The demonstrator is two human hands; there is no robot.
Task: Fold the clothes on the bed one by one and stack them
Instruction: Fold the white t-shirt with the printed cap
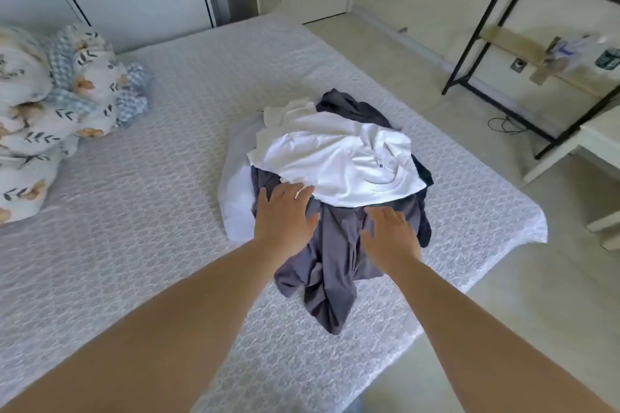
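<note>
Clothes (330,178) sit in one messy heap toward the right side of the bed (151,211), not far from its right edge. Far left there's a bunched-up floral duvet (50,111), well apart from the pile. On the pile's left edge a pale garment (235,184) pokes out. The left hand (285,214) hovers flat, fingers spread wide, over the spot where the white shirt (335,161) on top meets the grey garment (332,265) trailing toward the near side. The right hand (391,233) is flat over that grey fabric, fingers loosely spread, gripping nothing. Off to the right, a black metal frame (496,27) stands on the floor.
</note>
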